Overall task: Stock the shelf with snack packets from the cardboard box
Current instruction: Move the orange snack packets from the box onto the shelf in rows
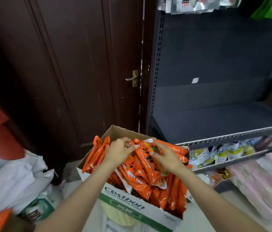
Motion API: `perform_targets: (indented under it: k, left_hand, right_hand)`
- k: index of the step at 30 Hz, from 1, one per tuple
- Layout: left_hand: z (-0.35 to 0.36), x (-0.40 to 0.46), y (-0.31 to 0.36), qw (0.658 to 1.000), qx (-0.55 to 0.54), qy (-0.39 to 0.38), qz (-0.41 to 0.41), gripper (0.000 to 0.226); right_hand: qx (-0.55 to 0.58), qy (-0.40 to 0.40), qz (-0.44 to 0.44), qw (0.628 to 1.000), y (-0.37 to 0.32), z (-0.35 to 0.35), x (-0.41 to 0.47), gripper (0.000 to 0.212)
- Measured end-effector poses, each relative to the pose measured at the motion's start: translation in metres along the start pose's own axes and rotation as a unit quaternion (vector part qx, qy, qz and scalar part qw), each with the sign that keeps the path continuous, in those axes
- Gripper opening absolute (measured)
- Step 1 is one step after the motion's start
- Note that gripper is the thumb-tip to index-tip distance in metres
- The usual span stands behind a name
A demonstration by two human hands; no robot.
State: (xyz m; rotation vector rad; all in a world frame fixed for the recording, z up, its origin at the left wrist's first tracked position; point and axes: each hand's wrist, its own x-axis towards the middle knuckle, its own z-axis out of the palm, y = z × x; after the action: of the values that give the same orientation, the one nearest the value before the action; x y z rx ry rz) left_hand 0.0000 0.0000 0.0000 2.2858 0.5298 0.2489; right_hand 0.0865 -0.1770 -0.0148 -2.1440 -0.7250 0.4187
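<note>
both hands work over the open box [131, 205], which is full of orange packets [148, 168]. the left hand [118, 152] pinches the top edge of the uppermost packet; the right hand [166, 158] presses on the same packet, fingers curled round it. the dark shelf [215, 114] beside the box is bare.

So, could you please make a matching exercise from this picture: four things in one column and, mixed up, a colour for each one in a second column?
Things:
1. snack packets
2. door
3. shelf
4. plastic bag

Colours:
a. dark grey
b. white
c. orange
d. dark brown

Pairs: 1-c, 2-d, 3-a, 4-b
</note>
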Motion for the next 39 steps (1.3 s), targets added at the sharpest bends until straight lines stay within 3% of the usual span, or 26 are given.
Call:
perform_targets:
  k: [7,10,13,16,24,26,30,34,37,39]
  left_hand:
    - [0.004,0.000,0.004,1.000,-0.011,0.019,0.007,0.027]
    - [-0.001,-0.004,0.011,0.998,0.009,-0.007,0.054,0.039]
    - [-0.002,-0.009,0.012,0.996,0.003,-0.048,0.076,0.047]
    - [0.000,-0.012,0.011,0.994,-0.034,-0.073,0.071,0.047]
    - [0.005,0.000,0.007,0.995,0.016,-0.093,0.028,0.045]
    - [0.005,0.005,0.009,0.996,0.024,-0.085,0.027,0.045]
    - [0.006,0.018,0.014,0.994,0.066,-0.080,0.040,0.050]
    - [0.013,0.032,0.012,0.987,0.117,-0.105,0.028,0.058]
    - [0.020,0.045,0.009,0.985,0.127,-0.119,0.003,0.058]
    - [0.025,0.051,0.010,0.991,0.104,-0.089,-0.012,0.052]
  right_hand:
    - [0.006,-0.050,-0.026,0.998,0.005,-0.001,0.014,0.067]
    - [-0.023,-0.072,-0.078,0.994,0.005,0.000,0.019,0.069]
    - [-0.037,-0.077,-0.108,0.990,0.003,0.000,0.022,0.051]
    - [-0.059,-0.021,-0.132,0.989,-0.005,-0.007,0.022,0.019]
    - [-0.087,0.167,-0.090,0.978,0.002,-0.054,0.015,0.033]
    - [-0.073,0.183,-0.067,0.978,0.006,-0.064,0.014,0.024]
    - [-0.066,0.126,-0.062,0.988,0.010,-0.067,0.017,0.045]
    - [-0.068,0.096,-0.063,0.991,0.011,-0.062,0.026,0.025]
    - [-0.024,0.062,-0.039,0.997,0.013,-0.061,0.033,0.030]
    - [0.000,0.047,-0.039,0.998,0.013,-0.061,0.037,0.033]
